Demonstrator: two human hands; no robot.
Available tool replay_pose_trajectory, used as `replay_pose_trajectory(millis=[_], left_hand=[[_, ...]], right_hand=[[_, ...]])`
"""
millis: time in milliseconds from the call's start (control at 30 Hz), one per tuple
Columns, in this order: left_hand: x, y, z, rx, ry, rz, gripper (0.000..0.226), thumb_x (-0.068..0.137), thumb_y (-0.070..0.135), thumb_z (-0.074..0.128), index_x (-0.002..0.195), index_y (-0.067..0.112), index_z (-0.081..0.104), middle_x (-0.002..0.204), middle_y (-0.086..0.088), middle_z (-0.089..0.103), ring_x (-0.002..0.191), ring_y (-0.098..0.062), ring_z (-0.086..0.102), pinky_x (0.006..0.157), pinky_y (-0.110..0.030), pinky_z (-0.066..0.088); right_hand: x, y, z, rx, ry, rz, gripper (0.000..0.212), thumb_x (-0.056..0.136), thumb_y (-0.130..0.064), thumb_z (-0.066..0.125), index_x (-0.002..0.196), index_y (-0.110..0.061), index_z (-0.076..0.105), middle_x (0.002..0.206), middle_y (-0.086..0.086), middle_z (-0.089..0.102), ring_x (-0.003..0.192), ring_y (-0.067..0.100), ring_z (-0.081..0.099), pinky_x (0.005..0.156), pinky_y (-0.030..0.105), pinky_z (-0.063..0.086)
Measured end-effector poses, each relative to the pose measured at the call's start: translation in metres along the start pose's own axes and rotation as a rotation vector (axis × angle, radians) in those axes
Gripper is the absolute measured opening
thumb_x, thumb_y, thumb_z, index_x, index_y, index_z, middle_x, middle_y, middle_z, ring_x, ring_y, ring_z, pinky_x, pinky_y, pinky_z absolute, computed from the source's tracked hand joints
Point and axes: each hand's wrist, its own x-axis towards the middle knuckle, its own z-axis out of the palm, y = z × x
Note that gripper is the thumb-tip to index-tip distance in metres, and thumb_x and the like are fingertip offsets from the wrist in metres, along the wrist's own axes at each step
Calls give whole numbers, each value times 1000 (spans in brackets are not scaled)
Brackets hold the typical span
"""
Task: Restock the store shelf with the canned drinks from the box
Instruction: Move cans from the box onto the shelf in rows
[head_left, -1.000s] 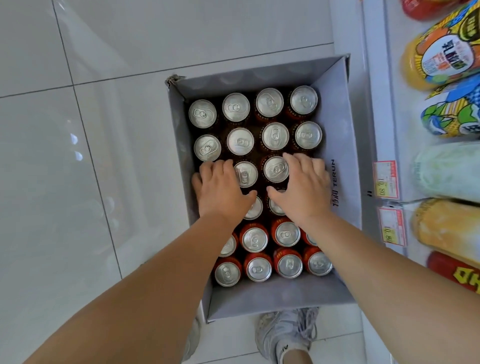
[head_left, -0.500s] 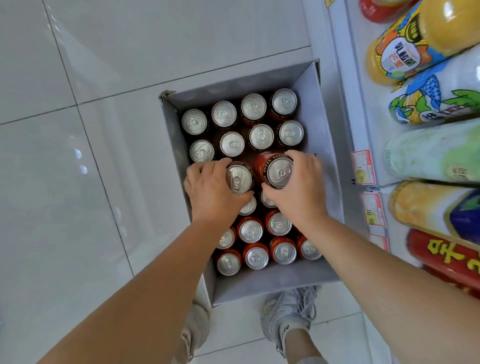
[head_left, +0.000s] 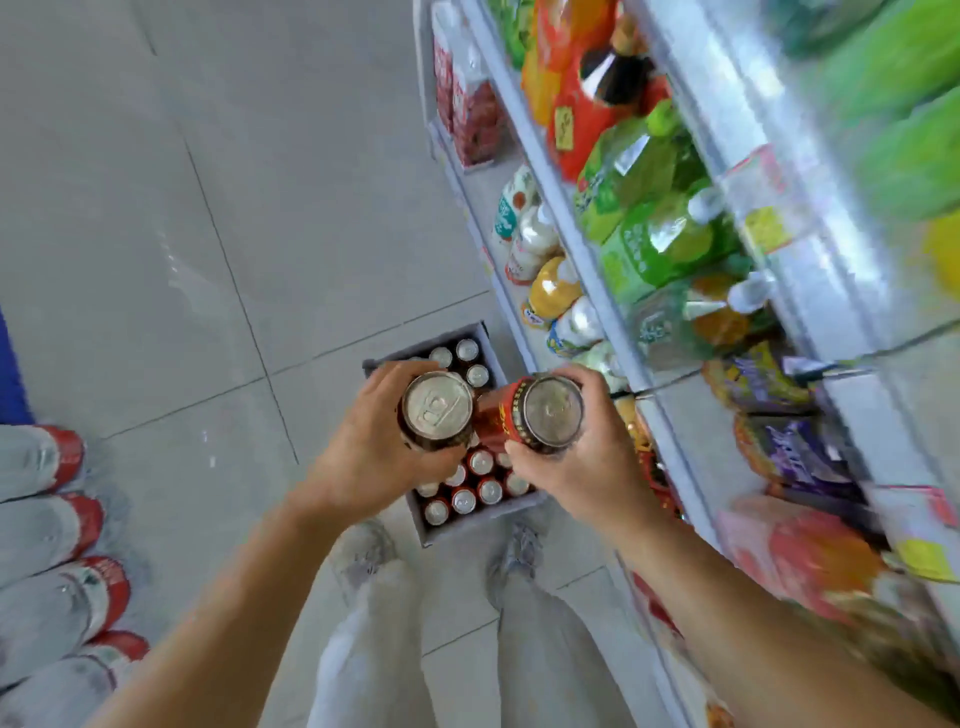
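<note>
Now two drinks are held up over the box (head_left: 470, 524), close side by side. The left hand (head_left: 363, 460) is curled round a dark can (head_left: 437, 411), top facing up. The right hand (head_left: 584, 470) is wrapped round a red can (head_left: 548, 413), tipped a bit to the left. Both arms are stretched fwd. Other cans (head_left: 464, 500) are packed in the box on the floor (head_left: 208, 260), just left of the shelf (head_left: 571, 228).

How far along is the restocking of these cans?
Early, it seems. Done: two cans are lifted clear of the box. In hand: the left hand grips the left can and the right hand grips the right can. Left: neither is on the shelf yet, and many boxed cans remain.
</note>
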Motion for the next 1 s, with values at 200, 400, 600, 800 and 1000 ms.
replay_pose_trajectory(millis=[200, 400, 600, 800, 1000], left_hand=[[-48, 125, -60, -41, -20, 232, 71, 60, 37, 88, 118, 48, 51, 112, 28, 58, 112, -6, 56, 99, -37, 47], [-63, 206, -97, -16, -226, 455, 70, 56, 36, 91, 112, 53, 55, 114, 17, 64, 107, 4, 58, 97, -27, 46], [-86, 277, -95, -45, -464, 697, 68, 54, 48, 80, 116, 49, 52, 113, 22, 63, 106, 2, 60, 92, -25, 48], [-107, 355, -73, -117, -458, 881, 57, 54, 49, 75, 106, 43, 53, 101, 19, 67, 96, 0, 63, 82, -15, 47], [-117, 422, -27, -302, -379, 915, 53, 64, 30, 86, 111, 29, 61, 100, 11, 69, 92, -3, 64, 78, -14, 49]], right_hand=[[-79, -121, -81, 95, 164, -74, 61, 62, -26, 79, 113, -34, 47, 105, -23, 59, 102, -3, 58, 82, 8, 42], [-152, -182, -109, 242, 476, -73, 58, 69, -18, 82, 115, -33, 50, 107, -25, 61, 102, -10, 57, 82, 5, 41], [-211, -206, -127, 319, 789, -85, 61, 75, -13, 79, 116, -44, 47, 106, -27, 60, 104, -5, 58, 84, 14, 46], [-246, -223, -184, 314, 1054, -160, 61, 57, -37, 81, 108, -48, 50, 107, -16, 67, 101, 13, 66, 89, 48, 53], [-260, -222, -271, 160, 1208, -229, 57, 71, -12, 81, 108, -42, 49, 99, -24, 64, 93, -8, 61, 83, 15, 48]])
